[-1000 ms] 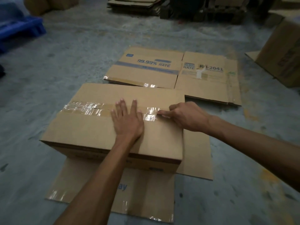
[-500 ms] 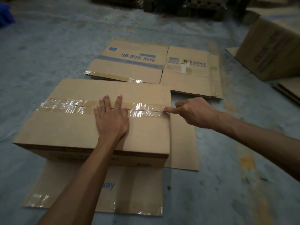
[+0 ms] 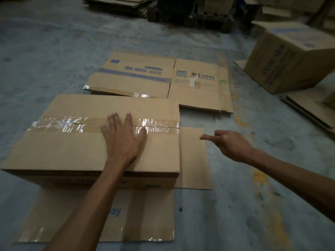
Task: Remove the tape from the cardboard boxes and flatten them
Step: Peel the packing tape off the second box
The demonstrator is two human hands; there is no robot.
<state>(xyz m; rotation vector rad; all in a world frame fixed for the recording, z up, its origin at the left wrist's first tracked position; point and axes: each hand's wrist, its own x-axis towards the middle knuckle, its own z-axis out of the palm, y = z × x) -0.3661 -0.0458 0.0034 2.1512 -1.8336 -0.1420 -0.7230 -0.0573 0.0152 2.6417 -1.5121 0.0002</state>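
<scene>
Down on the concrete floor [image 3: 45, 60] sits the taped cardboard box [image 3: 81, 151], right in front of the person, top face up. A band of clear tape [image 3: 68, 124] runs the full width of that top, shiny and wrinkled, covering the seam where the two top flaps meet.

The left hand [image 3: 123, 140] is planted flat on the box, fingers straight and spread, palm on the near flap and fingertips reaching across the tape onto the far flap. It presses and grips nothing.

The right hand [image 3: 230, 144] is off the box, just past its right edge, in the air above the side flap [image 3: 194, 160] that lies flat on the floor there. Thumb and forefinger point back toward the end of the tape and the other fingers are curled in. Whether a strip is pinched between them, I cannot tell.

Another open flap [image 3: 148, 220] spreads on the floor on the near side of the box, with blue lettering partly hidden under the left arm.

Beyond the box lie flattened boxes [image 3: 137, 82], printed "99.99% RATE". Far off to the right beyond it, an upright box [image 3: 282, 69] stands tilted, with more flat cardboard [image 3: 311, 109] beside it.
</scene>
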